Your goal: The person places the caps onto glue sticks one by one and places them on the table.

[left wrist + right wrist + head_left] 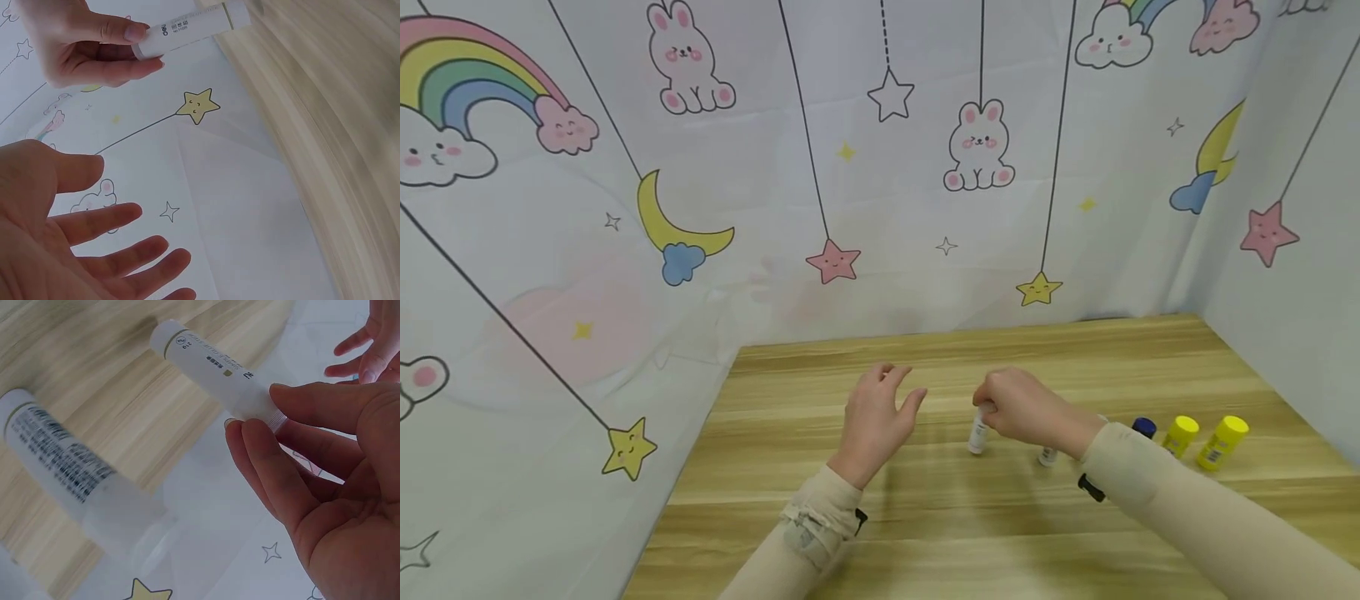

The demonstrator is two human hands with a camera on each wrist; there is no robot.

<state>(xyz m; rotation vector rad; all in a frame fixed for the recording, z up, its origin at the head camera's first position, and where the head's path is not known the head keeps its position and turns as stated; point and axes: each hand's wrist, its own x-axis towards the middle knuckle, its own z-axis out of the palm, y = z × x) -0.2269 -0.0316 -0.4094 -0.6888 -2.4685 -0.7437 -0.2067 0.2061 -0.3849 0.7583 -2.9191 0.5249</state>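
My right hand [1021, 407] pinches the top end of a white glue stick [977, 438] between thumb and fingertips. The stick stands nearly upright, its lower end close over the wooden table. In the right wrist view, printed lettering and a thin gold ring show on this glue stick [209, 365]. To the left, my left hand [874, 425] is raised over the table with nothing in it. Its fingers [125, 259] are spread and relaxed in the left wrist view. A second white glue stick [69, 459] stands beside the right hand, partly hidden by the forearm in the head view.
Right of the right forearm stand two yellow sticks, one nearer [1182, 435] and one farther right [1222, 443]. A dark blue cap [1143, 427] shows beside them, partly covered by the sleeve. Printed white curtains [895, 200] border the wooden table [970, 533] at the back and sides.
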